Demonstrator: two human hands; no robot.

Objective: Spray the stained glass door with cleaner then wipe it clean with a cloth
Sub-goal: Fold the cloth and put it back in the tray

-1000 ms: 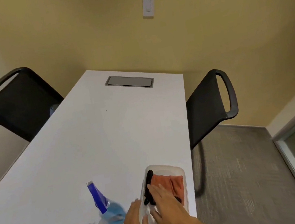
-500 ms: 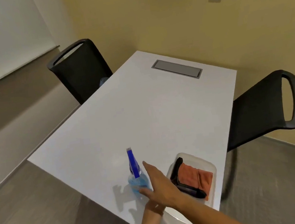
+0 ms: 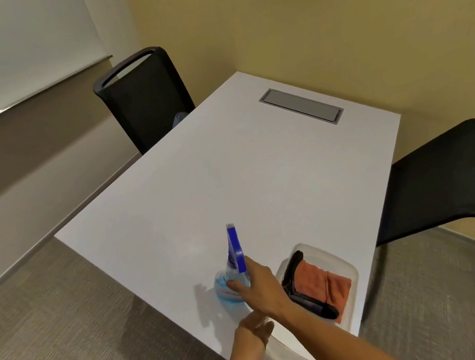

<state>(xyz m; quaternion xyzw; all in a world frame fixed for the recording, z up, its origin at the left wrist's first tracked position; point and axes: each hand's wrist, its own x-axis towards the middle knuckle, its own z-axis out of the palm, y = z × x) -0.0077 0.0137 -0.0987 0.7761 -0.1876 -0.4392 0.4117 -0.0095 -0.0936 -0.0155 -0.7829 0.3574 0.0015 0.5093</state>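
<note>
A clear spray bottle [image 3: 230,287] of blue cleaner with a blue nozzle stands near the front edge of the white table [image 3: 228,166]. My right hand [image 3: 260,286] reaches across from the right and wraps the bottle's neck, with the thumb across its front. Under that forearm, my left hand [image 3: 258,328] rests at the table's near edge and is partly hidden. A clear plastic tray [image 3: 351,270] to the right of the bottle holds a folded orange cloth [image 3: 325,285] and a black cloth [image 3: 293,269]. The glass door is out of view.
Two black chairs stand by the table, one at the far left [image 3: 146,101] and one at the right [image 3: 443,178]. A grey hatch [image 3: 300,106] is set into the table's far end. A whiteboard [image 3: 7,50] hangs on the left wall. Grey carpet [image 3: 54,342] covers the floor.
My right hand left the cloths in the tray and crossed left onto the spray bottle. My left hand drew back to the table edge. The view swung left, losing the glass door.
</note>
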